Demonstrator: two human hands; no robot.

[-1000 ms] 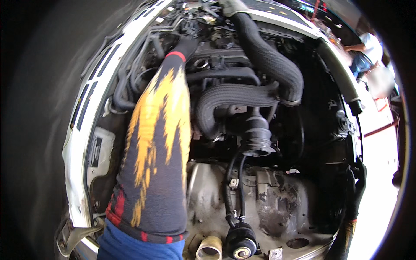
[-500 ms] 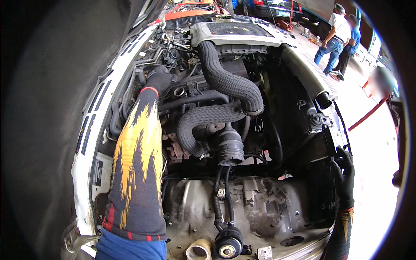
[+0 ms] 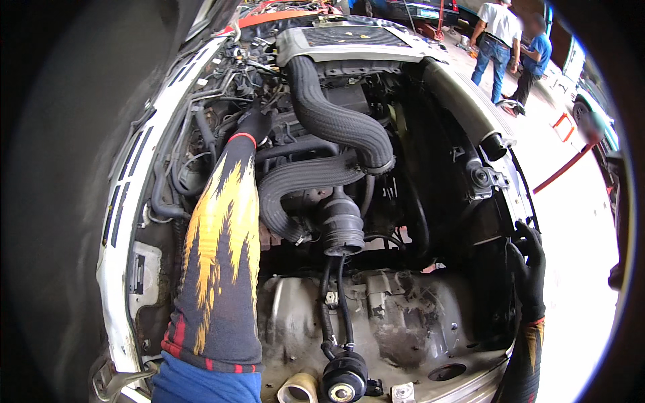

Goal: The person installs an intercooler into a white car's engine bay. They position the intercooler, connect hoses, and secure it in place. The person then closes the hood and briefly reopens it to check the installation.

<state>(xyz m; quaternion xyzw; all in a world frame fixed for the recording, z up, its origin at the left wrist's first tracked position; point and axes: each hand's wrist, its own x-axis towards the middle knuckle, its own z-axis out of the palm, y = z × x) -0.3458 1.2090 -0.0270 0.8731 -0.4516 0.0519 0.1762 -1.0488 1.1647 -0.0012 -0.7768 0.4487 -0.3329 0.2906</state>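
Observation:
My left hand (image 3: 254, 123), in a black glove, reaches far into the engine bay at the back left of the engine (image 3: 316, 124). Its fingers point away among dark hoses and wiring, and I cannot make out whether they hold anything. At the right side, my gloved right hand (image 3: 530, 254) has its fingers bent over the edge of the car body (image 3: 526, 213). Between my arms, a thick ribbed black hose (image 3: 316, 101) curves down from the intercooler (image 3: 349, 39). Another ribbed hose (image 3: 282, 185) bends beside a black bellows-like duct (image 3: 342, 225).
A round black canister (image 3: 344, 378) with two thin hoses and a beige tube end (image 3: 297, 389) sit at the near edge. A silver cylinder (image 3: 463, 104) lies along the right side. Two people (image 3: 497, 47) stand beyond, near a red bar (image 3: 568, 168).
The view has shifted, moving the engine bay slightly left. My left hand has moved right over the engine, covering more of a round opening there. My right hand stays at the body edge.

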